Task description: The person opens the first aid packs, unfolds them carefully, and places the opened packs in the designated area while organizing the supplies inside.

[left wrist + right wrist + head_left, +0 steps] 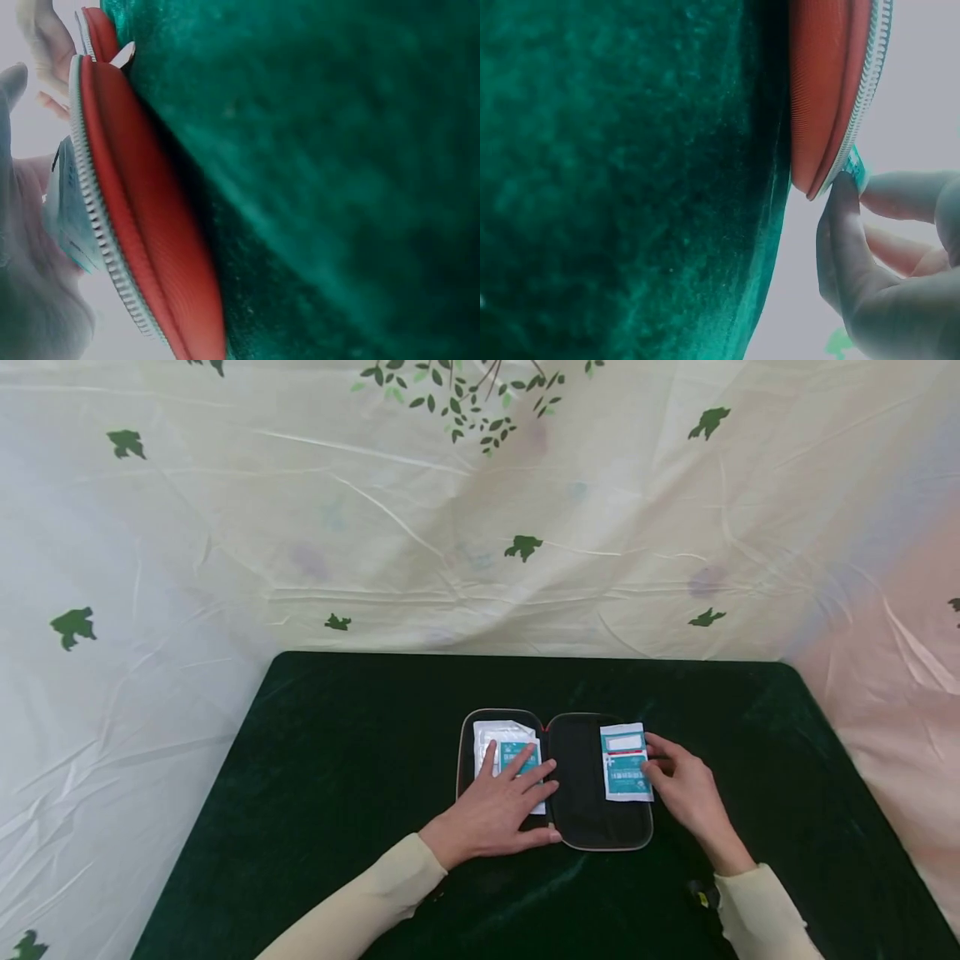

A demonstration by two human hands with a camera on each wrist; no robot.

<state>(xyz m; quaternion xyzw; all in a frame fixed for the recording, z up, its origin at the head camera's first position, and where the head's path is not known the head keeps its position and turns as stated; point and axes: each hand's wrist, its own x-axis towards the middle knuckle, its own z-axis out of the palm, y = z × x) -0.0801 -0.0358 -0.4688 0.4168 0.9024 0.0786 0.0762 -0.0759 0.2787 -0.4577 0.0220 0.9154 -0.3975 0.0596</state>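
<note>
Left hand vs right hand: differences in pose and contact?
The left hand has its fingers spread; the right hand has its fingers bent.
The right hand pinches a white-and-teal packet over the right half of the open case; the left hand lies over packets in its left half.
Both are bare, with cream sleeves.

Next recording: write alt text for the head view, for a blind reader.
A person's left hand spreads over packets in the left half of an open case, while the right hand pinches a blue and white packet over the right half. Dark green fabric lies beneath; pale leaf-patterned cloth hangs behind.
</note>
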